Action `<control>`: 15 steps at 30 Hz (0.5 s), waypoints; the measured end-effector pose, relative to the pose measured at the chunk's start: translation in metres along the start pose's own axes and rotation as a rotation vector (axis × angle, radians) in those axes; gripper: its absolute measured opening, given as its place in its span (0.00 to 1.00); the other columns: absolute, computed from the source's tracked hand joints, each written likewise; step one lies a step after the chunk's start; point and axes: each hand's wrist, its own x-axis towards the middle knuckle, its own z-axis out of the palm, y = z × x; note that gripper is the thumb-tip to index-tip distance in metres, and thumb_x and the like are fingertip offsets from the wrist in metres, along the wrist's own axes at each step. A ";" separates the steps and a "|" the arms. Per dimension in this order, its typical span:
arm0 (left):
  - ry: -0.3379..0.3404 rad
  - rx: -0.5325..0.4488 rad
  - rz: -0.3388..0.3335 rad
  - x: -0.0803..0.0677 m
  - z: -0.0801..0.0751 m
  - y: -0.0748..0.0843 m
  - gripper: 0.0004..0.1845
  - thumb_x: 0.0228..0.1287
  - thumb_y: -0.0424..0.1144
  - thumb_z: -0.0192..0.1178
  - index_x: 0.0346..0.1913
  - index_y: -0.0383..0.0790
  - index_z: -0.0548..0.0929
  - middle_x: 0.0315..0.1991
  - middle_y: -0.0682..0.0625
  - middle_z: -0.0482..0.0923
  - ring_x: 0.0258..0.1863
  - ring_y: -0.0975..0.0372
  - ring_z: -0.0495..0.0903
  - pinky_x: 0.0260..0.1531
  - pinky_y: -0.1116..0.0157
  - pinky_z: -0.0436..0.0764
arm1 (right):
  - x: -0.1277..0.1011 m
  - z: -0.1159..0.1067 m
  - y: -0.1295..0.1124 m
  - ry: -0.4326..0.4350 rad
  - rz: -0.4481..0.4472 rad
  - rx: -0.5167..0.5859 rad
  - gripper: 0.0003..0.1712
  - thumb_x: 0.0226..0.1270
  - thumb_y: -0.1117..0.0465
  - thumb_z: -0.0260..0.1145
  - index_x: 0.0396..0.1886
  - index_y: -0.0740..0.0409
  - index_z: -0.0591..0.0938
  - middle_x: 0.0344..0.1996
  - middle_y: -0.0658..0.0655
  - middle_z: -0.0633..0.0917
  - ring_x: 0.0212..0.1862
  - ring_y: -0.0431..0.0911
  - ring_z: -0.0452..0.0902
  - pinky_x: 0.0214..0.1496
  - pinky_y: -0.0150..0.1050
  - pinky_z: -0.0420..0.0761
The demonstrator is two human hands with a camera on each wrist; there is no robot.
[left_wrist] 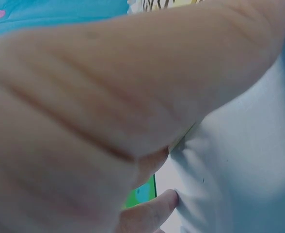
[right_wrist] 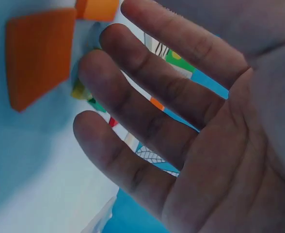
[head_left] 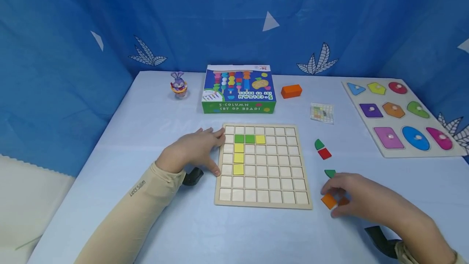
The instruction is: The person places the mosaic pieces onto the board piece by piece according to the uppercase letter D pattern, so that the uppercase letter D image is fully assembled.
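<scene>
A wooden grid board [head_left: 264, 206] lies mid-table, with two green squares [head_left: 244, 139] and several yellow squares [head_left: 238, 158] in its cells. My left hand [head_left: 194, 150] rests at its left edge, thumb and fingertips spread along the rim. To the right of the board, my right hand [head_left: 357, 194] hovers over orange square tiles [head_left: 328, 201], its fingers loosely bent. In the right wrist view an orange tile [right_wrist: 39, 58] lies apart from the fingertips [right_wrist: 91, 128]; the thumb is not visible there. Just beyond this hand is a green quarter-round tile [head_left: 330, 173], partly hidden.
Farther back lie another green quarter-round tile [head_left: 319, 144], a red tile [head_left: 324, 153] and a small pattern card [head_left: 322, 113]. A bead-set box [head_left: 238, 91], an orange block [head_left: 291, 91] and a rabbit figurine [head_left: 178, 84] stand behind. A shape-puzzle board [head_left: 397, 122] is at right.
</scene>
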 end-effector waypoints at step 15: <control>-0.001 -0.008 -0.012 0.000 0.000 0.001 0.59 0.43 0.60 0.78 0.79 0.47 0.61 0.81 0.54 0.43 0.79 0.49 0.43 0.75 0.50 0.46 | 0.003 0.007 -0.006 0.036 0.007 -0.075 0.21 0.43 0.55 0.86 0.37 0.46 0.86 0.29 0.46 0.78 0.35 0.44 0.72 0.38 0.38 0.81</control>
